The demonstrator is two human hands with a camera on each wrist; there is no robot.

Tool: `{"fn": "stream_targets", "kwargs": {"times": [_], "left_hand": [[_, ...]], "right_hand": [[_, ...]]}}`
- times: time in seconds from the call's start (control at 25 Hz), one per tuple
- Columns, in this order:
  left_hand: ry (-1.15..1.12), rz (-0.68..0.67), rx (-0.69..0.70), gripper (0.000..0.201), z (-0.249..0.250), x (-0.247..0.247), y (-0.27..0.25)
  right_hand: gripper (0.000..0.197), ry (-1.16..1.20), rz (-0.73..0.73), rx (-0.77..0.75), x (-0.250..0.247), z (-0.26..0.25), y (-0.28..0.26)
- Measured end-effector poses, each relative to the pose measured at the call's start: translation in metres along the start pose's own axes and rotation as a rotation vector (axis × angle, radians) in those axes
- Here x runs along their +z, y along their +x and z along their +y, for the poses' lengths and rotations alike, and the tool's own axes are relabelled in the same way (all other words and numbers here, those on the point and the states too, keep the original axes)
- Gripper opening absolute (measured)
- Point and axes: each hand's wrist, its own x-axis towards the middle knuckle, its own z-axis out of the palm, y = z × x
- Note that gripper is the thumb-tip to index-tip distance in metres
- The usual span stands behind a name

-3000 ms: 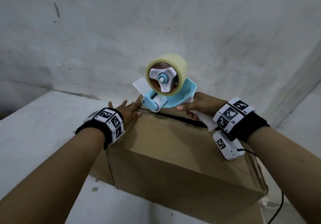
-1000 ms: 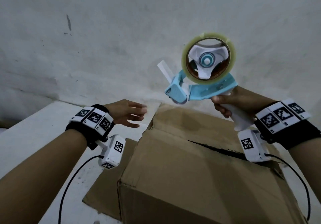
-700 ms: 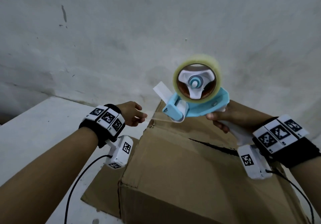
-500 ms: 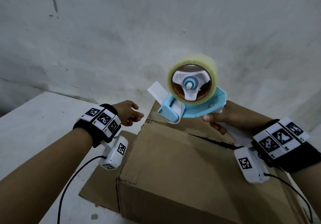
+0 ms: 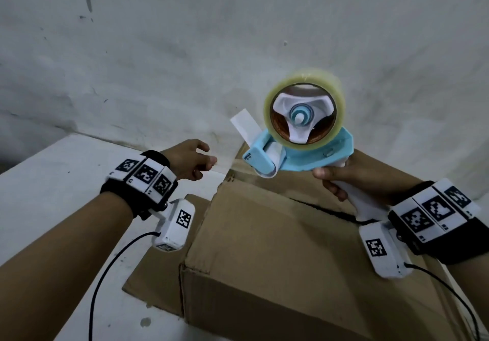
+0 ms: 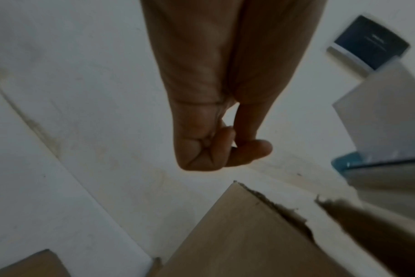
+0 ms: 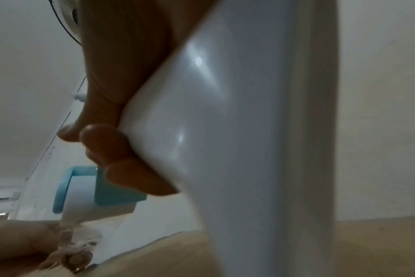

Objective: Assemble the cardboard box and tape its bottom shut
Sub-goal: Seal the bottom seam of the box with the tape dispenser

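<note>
The brown cardboard box (image 5: 264, 248) stands in front of me, a dark open seam (image 5: 325, 208) running across its top face. My right hand (image 5: 352, 176) grips the white handle (image 5: 362, 205) of a blue tape dispenser (image 5: 304, 155) with a clear tape roll (image 5: 304, 79), held just above the box's far left corner. My left hand (image 5: 190, 160) hovers left of that corner with curled fingers, pinching the end of a faint clear tape strip (image 5: 232, 168) drawn from the dispenser. In the right wrist view, crumpled tape (image 7: 69, 249) shows at that hand's fingertips.
A loose flap of cardboard (image 5: 158, 274) lies flat on the white table (image 5: 53, 195) at the box's left side. A grey wall (image 5: 238, 36) rises close behind the box. Cables hang from both wrist cameras.
The dispenser has come down from high above the box to its far left corner. My left hand has left the box corner and curled its fingers beside the dispenser's front.
</note>
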Motion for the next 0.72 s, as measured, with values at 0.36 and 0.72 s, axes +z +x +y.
{"fn": "stream_targets", "kwargs": {"times": [0.36,0.72], "left_hand": [[0.21,-0.051,-0.048,0.025,-0.022,0.009,0.004],[0.404,0.021,0.091,0.011,-0.028,0.037,0.001]], "right_hand": [[0.023,0.038,-0.065,0.067,0.011,0.014,0.002],[0.048,0.027,-0.074,0.091,0.014,0.021,0.004]]}}
